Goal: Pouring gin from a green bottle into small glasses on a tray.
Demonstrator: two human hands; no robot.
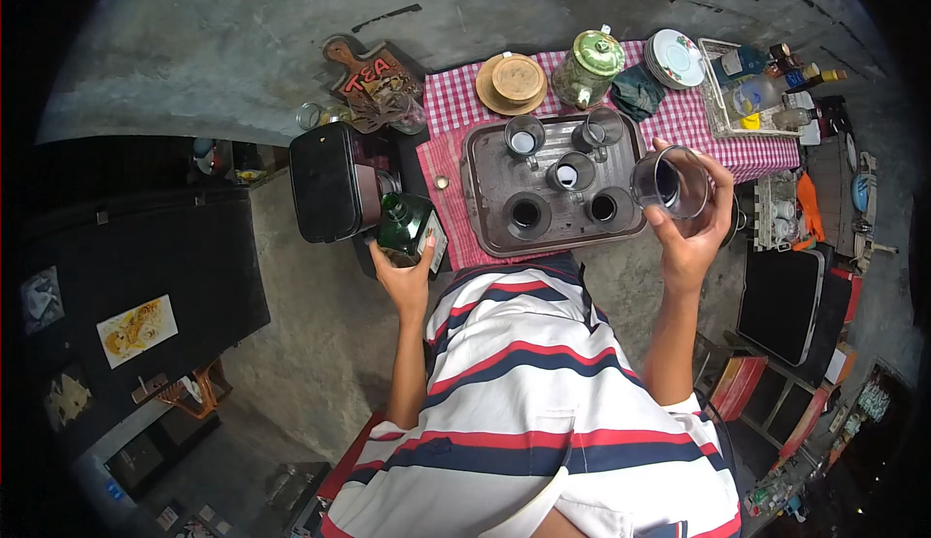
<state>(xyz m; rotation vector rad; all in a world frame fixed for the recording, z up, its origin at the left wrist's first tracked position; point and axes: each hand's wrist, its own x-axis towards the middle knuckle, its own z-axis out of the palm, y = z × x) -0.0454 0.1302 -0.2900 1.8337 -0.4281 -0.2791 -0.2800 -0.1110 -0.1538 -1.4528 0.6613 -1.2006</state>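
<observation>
My right hand [694,242] is raised beside the tray's right edge, its fingers wrapped round a clear glass [690,189] with dark liquid inside. Down at the left, my left hand [402,281] grips the lower part of a green glass bottle [401,218] with a pale label on its side. The bottle stands right beside a black, rounded appliance [330,184]. Between my hands lies a brown tray [490,174] carrying several clear glass mugs. Dark liquid shows in the front-left mug [527,213] and the front-right mug [607,208].
Red checked cloth [451,107] covers the table. Along its back are a round wooden lidded pot [517,79], a green patterned teapot [593,63], stacked plates [676,58] and a white basket [720,111] of bottles. A wooden sign [367,73] leans against the wall.
</observation>
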